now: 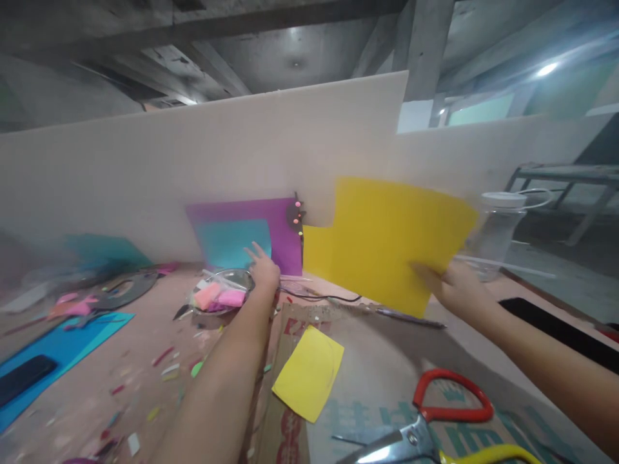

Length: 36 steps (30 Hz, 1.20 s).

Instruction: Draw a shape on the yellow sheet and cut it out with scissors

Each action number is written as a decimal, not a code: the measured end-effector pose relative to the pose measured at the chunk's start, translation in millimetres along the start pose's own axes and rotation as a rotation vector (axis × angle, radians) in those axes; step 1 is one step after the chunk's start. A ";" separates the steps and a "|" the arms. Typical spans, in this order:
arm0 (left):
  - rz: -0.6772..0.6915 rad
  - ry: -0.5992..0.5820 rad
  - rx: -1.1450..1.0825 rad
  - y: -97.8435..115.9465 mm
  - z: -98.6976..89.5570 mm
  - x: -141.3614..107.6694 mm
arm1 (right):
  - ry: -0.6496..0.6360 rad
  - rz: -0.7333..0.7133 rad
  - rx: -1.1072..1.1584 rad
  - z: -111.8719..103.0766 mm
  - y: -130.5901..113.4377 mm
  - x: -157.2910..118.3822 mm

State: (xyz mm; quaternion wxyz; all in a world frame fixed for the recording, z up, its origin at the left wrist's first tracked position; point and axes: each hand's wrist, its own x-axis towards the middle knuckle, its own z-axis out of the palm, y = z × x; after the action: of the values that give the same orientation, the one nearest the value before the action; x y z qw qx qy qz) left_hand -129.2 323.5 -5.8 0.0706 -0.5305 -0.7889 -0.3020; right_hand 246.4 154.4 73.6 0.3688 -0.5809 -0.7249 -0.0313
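My right hand [447, 283] is closed on the right part of a large yellow sheet [391, 238], which is raised off the table and slightly blurred. My left hand [262, 263] reaches to the back, its fingers spread in front of a teal sheet [229, 241]. Behind that a purple sheet [286, 238] leans upright against the white partition. Whether my left fingertips touch the teal sheet is unclear. A smaller yellow piece [309, 374] with a faint curved line lies on the cardboard [362, 380] between my arms. Scissors [416, 435] with red and yellow handles lie at the front.
A metal dish [236, 278] with pink pieces sits beside my left hand. A pen [411, 318] lies behind the cardboard. To the right are a clear bottle [498, 235] and a black object [561, 328]. A blue sheet [77, 348], a dark phone [26, 380] and scraps lie left.
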 end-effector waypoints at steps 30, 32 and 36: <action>0.342 -0.431 0.153 -37.6 -102.8 8.3 | -0.466 -0.118 -0.012 144.9 -115.1 107.0; 0.316 -0.454 0.196 -49.6 -121.0 17.3 | -0.466 -0.142 -0.007 119.7 -102.8 90.2; 0.294 -0.438 0.248 -60.6 -141.1 7.1 | -0.479 -0.196 0.053 62.7 -72.2 40.4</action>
State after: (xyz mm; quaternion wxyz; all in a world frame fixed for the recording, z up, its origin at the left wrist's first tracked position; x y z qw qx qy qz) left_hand -215.1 235.9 86.8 0.0060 -0.6792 -0.7308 -0.0682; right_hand 150.6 193.9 78.9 0.1973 -0.4890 -0.8448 0.0906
